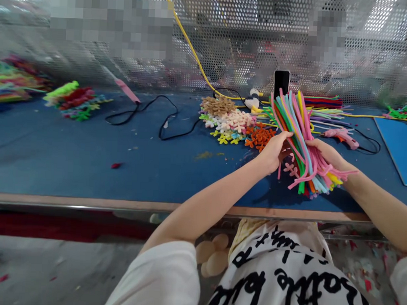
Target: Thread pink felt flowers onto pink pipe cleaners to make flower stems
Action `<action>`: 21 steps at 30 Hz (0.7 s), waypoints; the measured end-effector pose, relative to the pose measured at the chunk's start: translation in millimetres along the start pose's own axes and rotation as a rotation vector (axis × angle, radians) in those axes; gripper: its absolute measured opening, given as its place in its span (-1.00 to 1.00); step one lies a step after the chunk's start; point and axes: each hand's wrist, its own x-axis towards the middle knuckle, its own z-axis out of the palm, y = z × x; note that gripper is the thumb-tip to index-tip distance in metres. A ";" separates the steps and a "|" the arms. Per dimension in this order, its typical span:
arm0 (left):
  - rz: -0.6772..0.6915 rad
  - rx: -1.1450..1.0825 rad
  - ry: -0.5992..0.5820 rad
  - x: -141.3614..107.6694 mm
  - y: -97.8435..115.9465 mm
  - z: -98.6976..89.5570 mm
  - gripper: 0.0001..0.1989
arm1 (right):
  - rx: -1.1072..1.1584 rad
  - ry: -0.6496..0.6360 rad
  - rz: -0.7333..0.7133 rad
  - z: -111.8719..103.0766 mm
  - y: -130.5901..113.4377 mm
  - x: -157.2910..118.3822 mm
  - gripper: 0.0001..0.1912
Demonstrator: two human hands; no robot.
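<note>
Both hands hold a thick bundle of coloured pipe cleaners (307, 143), pink, light blue, green, yellow and orange, raised over the near part of the blue table. My left hand (274, 151) grips its left side, thumb across the strands and fingers partly hidden behind. On the right side, my right hand (328, 155) is closed round the bundle, its fingers mostly covered by strands. Pink flower shapes (291, 169) show by the bundle's lower left. Just beyond my left hand lie orange flower shapes (260, 136), with pale pink ones (237, 120) and brown ones (219, 106) further back.
A pink glue gun (342, 137) with a black cord lies to the right, near a blue board (401, 150). A phone (281, 81) stands behind the bundle. Leftward are a pink-handled tool (127, 90) and coloured piles (74, 99). A perforated metal screen (228, 50) closes the back.
</note>
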 end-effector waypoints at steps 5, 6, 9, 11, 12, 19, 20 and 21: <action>0.013 0.123 -0.051 -4.1 -1.3 -0.6 -0.77 | 0.008 -0.025 -0.007 3.2 2.4 -5.2 -0.81; 0.010 0.150 -0.068 -5.6 -0.9 -0.3 -0.74 | 0.011 -0.036 -0.025 4.9 2.6 -7.4 -0.76; -0.041 0.175 -0.034 -8.2 1.5 0.1 -0.84 | 0.004 -0.047 -0.058 8.2 2.1 -11.6 -0.60; -0.095 0.165 0.022 -7.8 3.4 -0.8 -0.90 | 0.001 -0.019 -0.043 8.2 0.4 -12.3 -0.60; -0.122 0.148 0.043 -7.2 4.1 -1.5 -0.90 | 0.002 0.001 -0.033 7.9 -1.0 -12.4 -0.64; -0.159 -0.073 0.060 -2.4 2.6 -5.8 -0.94 | -0.051 0.185 -0.036 6.7 -10.3 -12.9 -0.97; -0.163 -0.101 0.065 -2.4 2.5 -5.7 -0.93 | -0.064 0.205 -0.046 6.3 -10.3 -11.9 -0.95; -0.168 -0.126 0.072 -2.6 2.6 -5.5 -0.90 | -0.075 0.223 -0.053 5.8 -9.8 -10.6 -0.93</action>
